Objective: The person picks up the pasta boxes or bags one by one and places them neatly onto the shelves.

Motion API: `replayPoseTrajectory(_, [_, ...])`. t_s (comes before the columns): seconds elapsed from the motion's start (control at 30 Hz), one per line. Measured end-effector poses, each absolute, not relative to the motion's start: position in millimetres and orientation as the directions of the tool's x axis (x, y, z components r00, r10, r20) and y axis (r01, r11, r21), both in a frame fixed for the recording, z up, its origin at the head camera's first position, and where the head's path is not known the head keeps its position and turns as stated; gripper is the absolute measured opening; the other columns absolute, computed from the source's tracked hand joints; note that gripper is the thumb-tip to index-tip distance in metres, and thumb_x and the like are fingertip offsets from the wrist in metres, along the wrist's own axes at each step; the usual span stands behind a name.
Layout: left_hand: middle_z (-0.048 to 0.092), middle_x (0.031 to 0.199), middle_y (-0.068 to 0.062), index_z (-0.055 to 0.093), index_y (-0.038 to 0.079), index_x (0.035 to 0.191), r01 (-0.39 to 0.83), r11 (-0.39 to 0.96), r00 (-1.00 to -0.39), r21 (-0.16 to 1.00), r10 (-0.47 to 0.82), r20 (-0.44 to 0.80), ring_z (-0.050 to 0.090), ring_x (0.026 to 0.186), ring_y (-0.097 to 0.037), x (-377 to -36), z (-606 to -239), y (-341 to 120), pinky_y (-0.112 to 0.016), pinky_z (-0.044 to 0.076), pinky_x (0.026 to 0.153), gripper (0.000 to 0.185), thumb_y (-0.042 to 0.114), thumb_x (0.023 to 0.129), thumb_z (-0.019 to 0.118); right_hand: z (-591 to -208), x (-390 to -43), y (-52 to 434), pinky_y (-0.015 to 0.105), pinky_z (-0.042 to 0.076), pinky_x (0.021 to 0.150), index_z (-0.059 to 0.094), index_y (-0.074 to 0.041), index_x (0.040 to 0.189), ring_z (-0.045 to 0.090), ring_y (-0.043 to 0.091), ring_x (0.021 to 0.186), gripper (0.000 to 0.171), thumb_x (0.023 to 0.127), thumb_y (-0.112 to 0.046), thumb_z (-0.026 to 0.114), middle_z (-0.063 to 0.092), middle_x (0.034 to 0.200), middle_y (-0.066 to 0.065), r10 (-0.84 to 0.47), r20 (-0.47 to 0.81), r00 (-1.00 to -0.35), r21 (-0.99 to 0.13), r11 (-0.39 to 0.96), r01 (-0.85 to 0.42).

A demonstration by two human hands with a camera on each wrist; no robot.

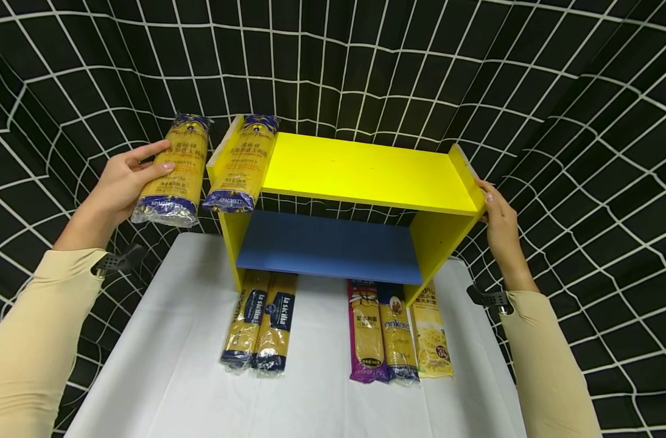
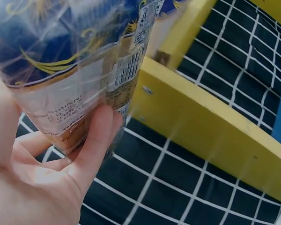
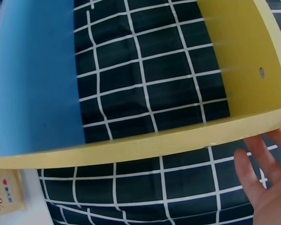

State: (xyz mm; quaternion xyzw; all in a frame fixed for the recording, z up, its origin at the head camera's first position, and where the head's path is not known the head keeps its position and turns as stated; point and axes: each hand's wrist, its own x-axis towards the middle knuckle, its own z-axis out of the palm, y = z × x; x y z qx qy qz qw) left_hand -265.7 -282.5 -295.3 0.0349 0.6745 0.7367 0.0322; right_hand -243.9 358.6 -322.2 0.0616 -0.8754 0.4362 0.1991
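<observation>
My left hand (image 1: 126, 180) grips a clear packet of spaghetti (image 1: 172, 169) with dark blue ends, held up just left of a yellow shelf unit (image 1: 366, 173). In the left wrist view the fingers (image 2: 96, 140) curl under the packet (image 2: 70, 61). A second, matching packet (image 1: 240, 163) lies on the left end of the shelf's top board. My right hand (image 1: 496, 214) rests with straight fingers against the shelf's right side panel. In the right wrist view the right hand's fingers (image 3: 264, 164) lie straight beside the yellow edge (image 3: 178, 143).
The shelf has a blue lower board (image 1: 327, 246) and stands on a white table (image 1: 168, 365). In front of it lie two "la sicilia" packets (image 1: 262, 322), a purple packet (image 1: 366, 331), a blue-and-yellow one (image 1: 397, 334) and a yellow one (image 1: 431, 334). A black grid curtain (image 1: 585, 121) surrounds everything.
</observation>
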Motion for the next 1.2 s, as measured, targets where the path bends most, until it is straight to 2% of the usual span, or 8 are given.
replayPoseTrajectory(0.2, [0.072, 0.099, 0.010, 0.043, 0.020, 0.151, 0.008, -0.109, -0.997, 0.994, 0.081, 0.017, 0.074, 0.078, -0.010, -268, -277, -273, -0.024, 0.060, 0.062, 0.068, 0.018, 0.090, 0.073, -322, -244, 359, 0.018, 0.043, 0.088, 0.043, -0.025, 0.151, 0.052, -0.001, 0.112, 0.046, 0.109, -0.038, 0.026, 0.050, 0.148, 0.011, 0.066, 0.404, -0.912, -0.740, 0.610, -0.284])
replayPoseTrajectory(0.43, [0.057, 0.114, 0.002, 0.049, 0.024, 0.147, 0.004, -0.112, -0.998, 0.994, 0.056, 0.011, 0.073, 0.080, -0.010, -271, -262, -266, -0.023, 0.060, 0.064, 0.066, 0.021, 0.087, 0.076, -320, -243, 357, 0.015, 0.043, 0.087, 0.043, -0.023, 0.151, 0.052, -0.001, 0.112, 0.047, 0.109, -0.037, 0.026, 0.050, 0.149, 0.011, 0.073, 0.409, -0.910, -0.739, 0.612, -0.283])
replayPoseTrajectory(0.7, [0.053, 0.125, 0.000, 0.050, 0.024, 0.146, -0.005, -0.149, -0.996, 0.989, 0.087, 0.008, 0.073, 0.084, -0.011, -272, -247, -248, -0.024, 0.060, 0.066, 0.066, 0.022, 0.086, 0.078, -320, -242, 355, 0.015, 0.043, 0.087, 0.043, -0.023, 0.151, 0.052, 0.000, 0.113, 0.047, 0.109, -0.037, 0.026, 0.050, 0.148, 0.012, 0.069, 0.409, -0.910, -0.735, 0.616, -0.284])
replayPoseTrajectory(0.87, [0.056, 0.125, -0.003, 0.048, 0.021, 0.148, 0.009, -0.176, -0.990, 0.984, 0.140, 0.034, 0.074, 0.085, -0.013, -272, -239, -226, -0.026, 0.061, 0.067, 0.069, 0.020, 0.085, 0.078, -321, -242, 355, 0.015, 0.043, 0.087, 0.043, -0.023, 0.151, 0.052, 0.000, 0.113, 0.047, 0.109, -0.037, 0.026, 0.051, 0.147, 0.014, 0.071, 0.417, -0.906, -0.725, 0.628, -0.284])
replayPoseTrajectory(1.0, [0.055, 0.131, -0.008, 0.046, 0.020, 0.149, 0.004, -0.162, -0.983, 0.987, 0.178, 0.033, 0.074, 0.086, -0.013, -271, -235, -208, -0.026, 0.061, 0.068, 0.072, 0.020, 0.085, 0.078, -322, -243, 355, 0.014, 0.043, 0.087, 0.043, -0.023, 0.151, 0.052, -0.001, 0.113, 0.047, 0.109, -0.037, 0.026, 0.051, 0.147, 0.013, 0.070, 0.416, -0.907, -0.723, 0.630, -0.283])
replayPoseTrajectory(1.13, [0.046, 0.146, -0.019, 0.041, 0.019, 0.152, 0.018, -0.102, -0.974, 0.995, 0.223, 0.041, 0.073, 0.089, -0.013, -268, -230, -189, -0.025, 0.061, 0.071, 0.072, 0.020, 0.088, 0.075, -322, -244, 355, 0.012, 0.043, 0.086, 0.043, -0.022, 0.150, 0.052, -0.001, 0.113, 0.047, 0.109, -0.036, 0.026, 0.051, 0.148, 0.011, 0.071, 0.416, -0.906, -0.728, 0.623, -0.286])
replayPoseTrajectory(1.2, [0.042, 0.151, -0.021, 0.038, 0.020, 0.153, 0.032, -0.054, -0.969, 0.998, 0.243, 0.044, 0.072, 0.091, -0.012, -268, -228, -179, -0.024, 0.060, 0.073, 0.071, 0.020, 0.090, 0.072, -322, -243, 355, 0.013, 0.043, 0.086, 0.043, -0.023, 0.151, 0.052, -0.001, 0.113, 0.047, 0.109, -0.037, 0.026, 0.050, 0.148, 0.011, 0.075, 0.414, -0.907, -0.729, 0.624, -0.281])
